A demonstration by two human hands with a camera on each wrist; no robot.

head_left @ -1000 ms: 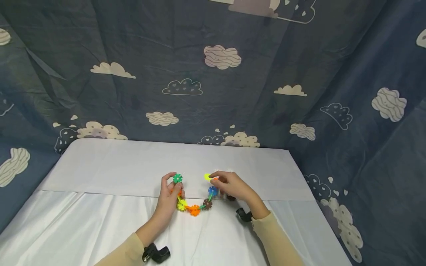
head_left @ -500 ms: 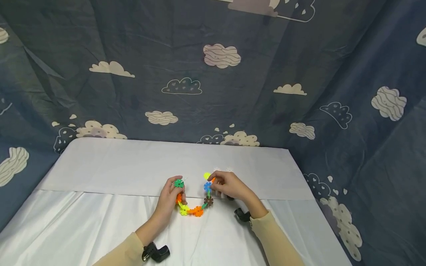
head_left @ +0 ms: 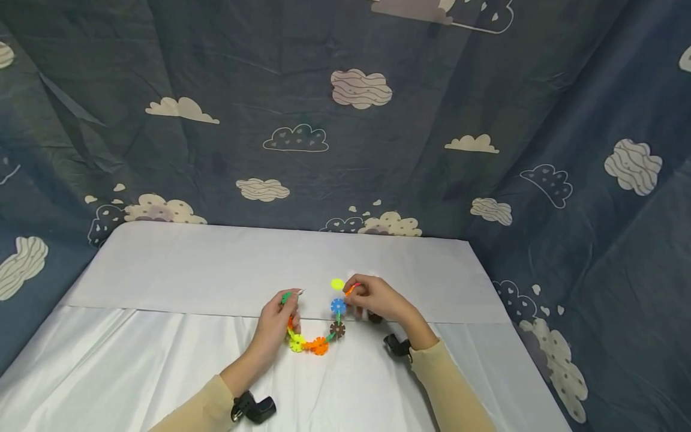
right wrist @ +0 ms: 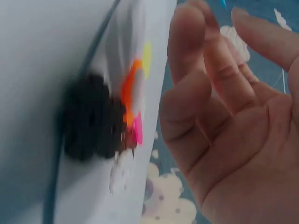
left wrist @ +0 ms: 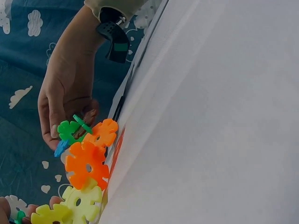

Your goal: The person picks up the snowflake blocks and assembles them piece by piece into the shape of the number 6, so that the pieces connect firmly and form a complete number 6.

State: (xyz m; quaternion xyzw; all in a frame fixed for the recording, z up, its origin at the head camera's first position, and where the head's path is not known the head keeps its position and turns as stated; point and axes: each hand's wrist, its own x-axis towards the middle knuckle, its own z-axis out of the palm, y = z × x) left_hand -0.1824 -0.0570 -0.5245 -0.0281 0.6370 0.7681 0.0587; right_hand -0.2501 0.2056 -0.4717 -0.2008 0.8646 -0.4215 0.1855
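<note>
A curved chain of flower-shaped plastic interlocking discs hangs between my hands, with yellow [head_left: 297,343], orange [head_left: 320,345], brown [head_left: 337,329] and blue [head_left: 338,306] discs among them. My left hand [head_left: 275,318] pinches its left end, where a green disc [head_left: 286,297] and a white disc [left wrist: 17,204] sit at the fingertips. Close by the blue disc at the other end is my right hand [head_left: 378,300]. Its fingers are loosely bent, with thumb and fingertips apart and nothing between them in the right wrist view. Through that gap in the head view shows an orange disc [head_left: 352,289].
Loose discs lie on the white-covered table [head_left: 189,270] around my right hand: a yellow one [head_left: 337,284], dark ones [right wrist: 93,119], a pink one [right wrist: 138,128] and white ones. A dark cloud-print curtain [head_left: 378,168] hangs behind the table and along its sides.
The left hand has tilted the green and white discs edge-on and lowered slightly. The right fingers have come off the blue disc and moved a little right and up.
</note>
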